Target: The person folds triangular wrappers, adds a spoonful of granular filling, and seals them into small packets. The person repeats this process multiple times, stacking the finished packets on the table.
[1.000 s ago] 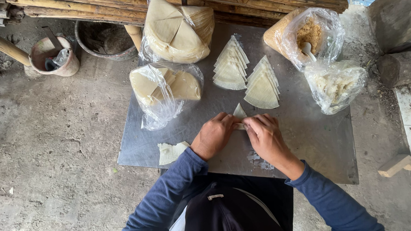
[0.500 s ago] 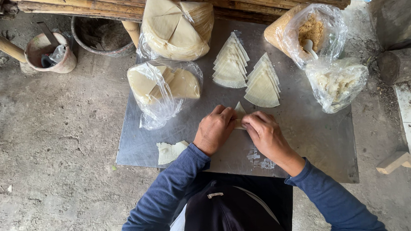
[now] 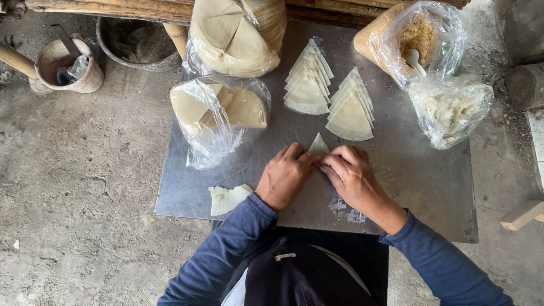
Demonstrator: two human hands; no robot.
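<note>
A: Quick pass, left to right — what's different from a second ago?
B: Hardly anything. Clay pot [image 3: 69, 65] far left on the floor, same spot. Small wrapper scrap [image 3: 228, 199] on the worktop [image 3: 422, 182], unmoved. Bag of pale sheets [image 3: 220, 112] just above it, same.
A: Hands?
B: Left hand [image 3: 284, 177] and right hand [image 3: 352, 177] stay pressed together mid-worktop, fingertips pinching the triangular wrapper [image 3: 319, 145]. Both clenched on it — only its tip pokes out above the fingers. The fingers look a bit tighter over it than before; less of the sheet shows.
A: So the fold's progressing?
B: My read, yes — a small closing-in on the piece, not a new grab. It hasn't left the worktop.
A: Right of that?
B: Two fanned stacks of triangles [image 3: 328, 91] untouched, no new piece added. Bag of brown crumbly filling [image 3: 418, 36] with a white spoon [image 3: 413, 58] in it, and a bag of whitish lumps [image 3: 453, 109] below. All unchanged.
A: Camera?
B: Slight drift, nothing more.
</note>
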